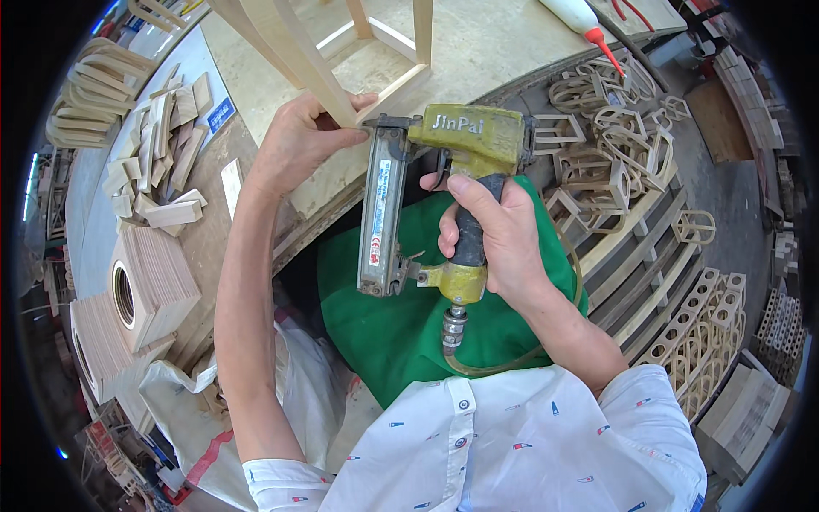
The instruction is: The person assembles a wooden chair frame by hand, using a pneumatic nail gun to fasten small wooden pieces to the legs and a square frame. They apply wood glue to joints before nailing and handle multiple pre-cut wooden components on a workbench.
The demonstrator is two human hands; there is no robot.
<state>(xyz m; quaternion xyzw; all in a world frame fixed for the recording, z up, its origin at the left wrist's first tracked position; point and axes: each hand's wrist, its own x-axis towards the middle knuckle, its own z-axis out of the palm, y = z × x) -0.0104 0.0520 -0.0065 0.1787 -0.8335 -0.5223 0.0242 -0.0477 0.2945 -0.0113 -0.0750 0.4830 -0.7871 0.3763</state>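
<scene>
A pale wooden frame with upright posts [403, 84] stands on the workbench at the top of the head view. My left hand [297, 136] is closed on its near corner, thumb and fingers pinching the foot of the curved post. In my right hand [499, 235] is a yellow-green pneumatic nail gun [478, 141], held by its black grip with a finger at the trigger. Its nose sits against the frame's corner, just right of my left thumb; whether it touches cannot be made out. An air hose [503, 367] runs from the gun's base.
Loose wooden offcuts [153, 154] lie piled on the bench [320, 179] at left, above a stack of thick wooden blocks [162, 282]. A glue bottle with a red nozzle [570, 15] lies at top right. Several small wooden frames [623, 145] crowd a slatted rack at right. Green cloth [384, 341] covers my lap.
</scene>
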